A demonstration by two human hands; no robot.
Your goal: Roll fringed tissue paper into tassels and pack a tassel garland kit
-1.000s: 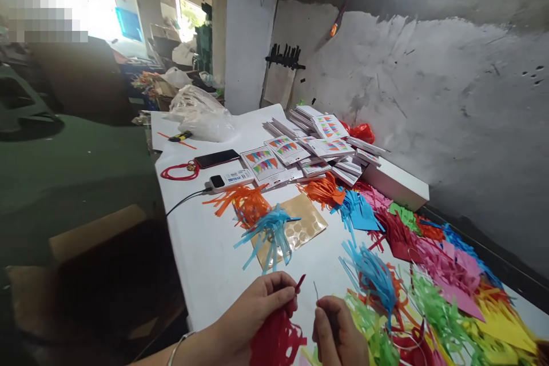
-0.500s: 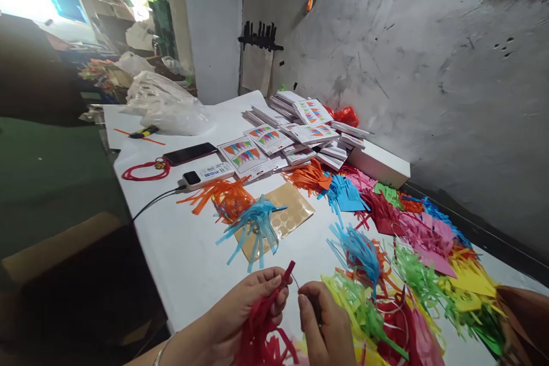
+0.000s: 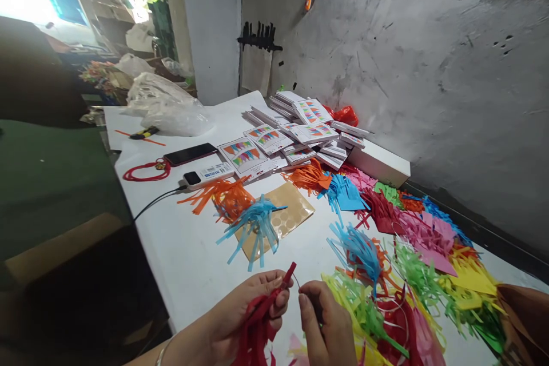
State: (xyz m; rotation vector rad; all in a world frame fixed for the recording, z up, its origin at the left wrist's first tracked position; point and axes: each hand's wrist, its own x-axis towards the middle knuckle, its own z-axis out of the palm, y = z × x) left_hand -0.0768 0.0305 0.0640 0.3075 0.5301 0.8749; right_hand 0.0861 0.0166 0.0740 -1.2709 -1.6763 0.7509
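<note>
Near the table's front edge, my left hand is closed on a dark red paper tassel. Its strips hang down below my fingers and its rolled tip sticks up above them. From near that tip a thin string runs across to my right hand, where thumb and forefinger pinch it. Right beside my right hand lies a heap of yellow and green tassels. A light blue tassel and an orange tassel lie beyond my left hand, partly over a brown sticker sheet.
Packs of printed cards are piled at the back, beside a long white box. To the left lie a phone, a small white device with a cable, a cutter and a plastic bag. Colourful fringed tassels cover the right side.
The red strips under my left hand have swung slightly and hang a little differently. Both hands keep nearly the same place and grip.
</note>
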